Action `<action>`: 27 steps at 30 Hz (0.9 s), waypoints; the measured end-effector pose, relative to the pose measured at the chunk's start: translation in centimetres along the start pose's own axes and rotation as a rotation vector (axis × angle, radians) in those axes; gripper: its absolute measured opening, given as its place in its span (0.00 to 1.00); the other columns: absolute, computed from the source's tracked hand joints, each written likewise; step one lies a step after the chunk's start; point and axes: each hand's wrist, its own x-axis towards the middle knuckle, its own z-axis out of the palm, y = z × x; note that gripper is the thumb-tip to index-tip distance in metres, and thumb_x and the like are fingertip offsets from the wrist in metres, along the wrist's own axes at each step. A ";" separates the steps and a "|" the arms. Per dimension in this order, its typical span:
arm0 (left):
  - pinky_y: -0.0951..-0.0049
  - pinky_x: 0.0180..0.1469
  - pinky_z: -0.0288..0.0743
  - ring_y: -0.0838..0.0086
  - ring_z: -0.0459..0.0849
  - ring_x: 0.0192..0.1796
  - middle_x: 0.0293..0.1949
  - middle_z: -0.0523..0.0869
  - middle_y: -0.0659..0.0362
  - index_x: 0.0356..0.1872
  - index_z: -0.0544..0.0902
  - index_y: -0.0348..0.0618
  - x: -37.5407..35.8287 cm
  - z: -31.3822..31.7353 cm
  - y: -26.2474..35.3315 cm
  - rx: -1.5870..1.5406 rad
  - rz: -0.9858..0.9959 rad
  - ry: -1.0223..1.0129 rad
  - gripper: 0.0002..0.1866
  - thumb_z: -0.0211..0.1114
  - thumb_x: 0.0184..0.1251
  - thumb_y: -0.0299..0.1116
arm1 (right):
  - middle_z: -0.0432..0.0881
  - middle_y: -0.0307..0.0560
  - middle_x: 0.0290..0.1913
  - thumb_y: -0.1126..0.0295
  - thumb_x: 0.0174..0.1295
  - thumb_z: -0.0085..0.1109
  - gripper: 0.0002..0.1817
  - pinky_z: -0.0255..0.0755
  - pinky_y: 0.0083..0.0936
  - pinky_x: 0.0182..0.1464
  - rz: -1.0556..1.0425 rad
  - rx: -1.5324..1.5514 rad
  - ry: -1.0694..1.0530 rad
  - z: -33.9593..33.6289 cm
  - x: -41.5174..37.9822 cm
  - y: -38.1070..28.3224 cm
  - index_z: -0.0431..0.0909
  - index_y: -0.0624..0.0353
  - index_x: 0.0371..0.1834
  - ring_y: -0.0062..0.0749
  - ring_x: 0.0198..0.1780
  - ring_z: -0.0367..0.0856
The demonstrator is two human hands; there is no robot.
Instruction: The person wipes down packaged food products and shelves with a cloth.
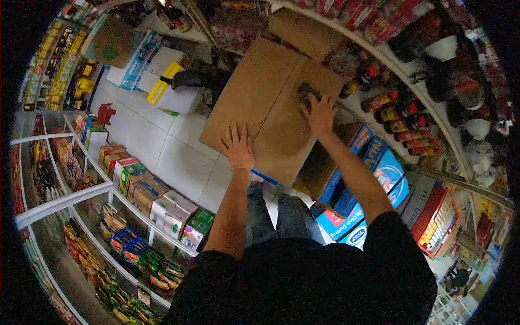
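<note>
A large brown cardboard box [254, 81] stands in front of me, its top flaps folded shut along a seam. My left hand [238, 147] lies flat on the near left flap with its fingers spread. On the right flap, my right hand [319, 114] has its fingers curled round a small dark object [309, 92], which is too dark and partly covered to name. That object rests on or just above the cardboard. A strip of blue shows at the box's near lower edge.
Beside my right arm stand an open carton [319, 168] and blue printed cartons [387, 176]. Bottles [390, 114] line the right shelf. White-framed shelves [65, 203] with packets and a row of small boxes [146, 195] run along the left. White floor tiles [179, 157] show between.
</note>
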 end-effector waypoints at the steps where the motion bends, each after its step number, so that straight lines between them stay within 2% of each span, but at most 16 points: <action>1: 0.47 0.64 0.39 0.61 0.51 0.67 0.65 0.56 0.60 0.63 0.60 0.59 0.3 -0.3 0.2 0.038 0.003 -0.006 0.24 0.45 0.64 0.41 | 0.65 0.57 0.53 0.51 0.55 0.51 0.22 0.65 0.46 0.52 0.086 -0.051 -0.048 -0.4 -0.3 -1.2 0.71 0.49 0.50 0.54 0.54 0.64; 6: 0.47 0.65 0.38 0.60 0.51 0.67 0.66 0.55 0.60 0.63 0.60 0.58 -0.2 0.7 -0.2 0.022 0.003 0.012 0.24 0.44 0.65 0.42 | 0.69 0.57 0.49 0.54 0.52 0.57 0.22 0.65 0.44 0.50 -0.246 0.078 -0.190 -1.7 -4.5 -6.6 0.73 0.55 0.47 0.51 0.51 0.67; 9: 0.48 0.65 0.39 0.60 0.52 0.66 0.65 0.56 0.59 0.63 0.60 0.56 0.3 0.8 -0.5 0.028 0.021 0.040 0.24 0.45 0.65 0.43 | 0.68 0.58 0.53 0.54 0.53 0.57 0.23 0.63 0.42 0.54 -0.056 0.471 -0.381 -2.9 -2.7 -9.9 0.73 0.57 0.48 0.47 0.55 0.66; 11: 0.48 0.64 0.39 0.61 0.53 0.66 0.65 0.56 0.58 0.63 0.60 0.55 -0.9 0.3 -0.5 0.017 0.038 0.051 0.25 0.46 0.65 0.43 | 0.66 0.57 0.57 0.52 0.55 0.55 0.26 0.60 0.38 0.57 0.191 1.091 -0.363 -5.1 -1.1 -12.3 0.72 0.62 0.49 0.43 0.57 0.66; 12: 0.51 0.65 0.42 0.61 0.55 0.65 0.65 0.57 0.58 0.63 0.60 0.53 -0.4 -0.2 -0.5 -0.110 0.022 0.105 0.25 0.48 0.64 0.42 | 0.66 0.57 0.57 0.52 0.55 0.55 0.26 0.60 0.38 0.57 0.193 1.089 -0.345 -5.0 -0.4 -13.5 0.72 0.62 0.49 0.43 0.57 0.66; 14: 0.56 0.65 0.45 0.60 0.57 0.64 0.63 0.59 0.55 0.63 0.59 0.50 0.4 -1.2 -0.7 -0.439 0.000 0.190 0.26 0.51 0.63 0.40 | 0.69 0.56 0.55 0.52 0.57 0.52 0.27 0.59 0.32 0.56 0.404 0.984 0.078 -4.0 1.3 -15.4 0.71 0.67 0.48 0.41 0.54 0.68; 15: 0.56 0.64 0.47 0.59 0.57 0.64 0.63 0.59 0.54 0.63 0.59 0.50 1.0 -1.8 -1.0 -0.652 -0.006 0.185 0.27 0.52 0.62 0.38 | 0.69 0.56 0.55 0.52 0.57 0.52 0.27 0.59 0.32 0.56 0.412 0.984 0.094 -2.4 1.6 -15.9 0.71 0.67 0.48 0.41 0.54 0.68; 17: 0.58 0.63 0.50 0.58 0.58 0.64 0.61 0.60 0.51 0.63 0.58 0.48 2.3 -2.9 -1.7 -1.135 -0.036 -0.001 0.29 0.53 0.60 0.36 | 0.70 0.55 0.53 0.53 0.60 0.49 0.27 0.58 0.30 0.57 0.349 1.152 0.209 1.2 1.3 -16.9 0.69 0.70 0.49 0.43 0.55 0.67; 18: 0.59 0.63 0.51 0.58 0.58 0.63 0.61 0.61 0.50 0.63 0.58 0.48 3.1 -3.4 -1.9 -1.301 -0.046 -0.091 0.29 0.54 0.59 0.35 | 0.70 0.55 0.53 0.53 0.60 0.49 0.27 0.58 0.30 0.57 0.363 1.148 0.220 1.4 0.8 -17.2 0.69 0.70 0.49 0.43 0.55 0.67; 19: 0.59 0.62 0.53 0.57 0.59 0.63 0.60 0.61 0.48 0.63 0.57 0.47 3.8 -3.3 -2.0 -1.389 -0.034 -0.161 0.30 0.55 0.58 0.34 | 0.69 0.56 0.54 0.54 0.61 0.48 0.26 0.58 0.30 0.57 0.363 1.177 -0.021 1.3 0.0 -17.0 0.68 0.69 0.50 0.44 0.55 0.66; 20: 0.60 0.62 0.54 0.57 0.59 0.63 0.59 0.62 0.47 0.63 0.57 0.46 4.7 -3.2 -1.9 -1.405 0.006 -0.201 0.31 0.56 0.57 0.33 | 0.69 0.56 0.54 0.55 0.61 0.48 0.25 0.57 0.30 0.58 0.356 1.196 -0.258 1.1 -0.4 -16.4 0.67 0.67 0.52 0.45 0.56 0.65; 22: 0.62 0.61 0.57 0.56 0.60 0.62 0.58 0.63 0.44 0.63 0.57 0.45 6.2 -2.1 -2.2 -1.202 0.162 -0.192 0.33 0.58 0.56 0.31 | 0.63 0.64 0.57 0.55 0.59 0.47 0.25 0.56 0.38 0.58 0.258 1.095 -0.068 -0.5 -1.5 -14.1 0.67 0.65 0.51 0.56 0.57 0.62; 23: 0.60 0.60 0.58 0.56 0.63 0.60 0.57 0.65 0.45 0.61 0.61 0.47 6.7 -1.3 -2.9 -0.907 0.294 -0.139 0.31 0.60 0.54 0.32 | 0.63 0.64 0.57 0.55 0.59 0.47 0.25 0.56 0.38 0.58 0.275 1.088 -0.060 -0.8 -2.5 -12.6 0.67 0.65 0.51 0.56 0.57 0.62; 24: 0.60 0.60 0.58 0.56 0.63 0.60 0.57 0.65 0.45 0.61 0.61 0.47 7.4 -2.2 -3.6 -0.914 0.300 -0.157 0.31 0.60 0.54 0.32 | 0.59 0.64 0.59 0.52 0.57 0.49 0.29 0.52 0.42 0.60 0.227 0.835 -0.034 -1.2 -4.1 -11.4 0.65 0.63 0.55 0.56 0.60 0.57; 26: 0.59 0.59 0.57 0.54 0.63 0.59 0.55 0.67 0.46 0.57 0.67 0.48 9.6 -5.0 -5.2 -0.394 0.459 -0.564 0.27 0.61 0.53 0.34 | 0.55 0.63 0.62 0.50 0.55 0.51 0.33 0.49 0.45 0.62 0.192 0.575 -0.014 -1.3 -6.7 -11.7 0.62 0.61 0.58 0.56 0.63 0.52; 27: 0.59 0.57 0.59 0.55 0.66 0.58 0.53 0.70 0.49 0.53 0.72 0.48 9.1 -1.9 -6.8 -0.426 0.483 -0.456 0.23 0.59 0.53 0.35 | 0.53 0.62 0.64 0.46 0.51 0.53 0.39 0.45 0.49 0.62 0.127 0.356 -0.046 -1.1 -8.2 -12.4 0.57 0.60 0.61 0.57 0.65 0.48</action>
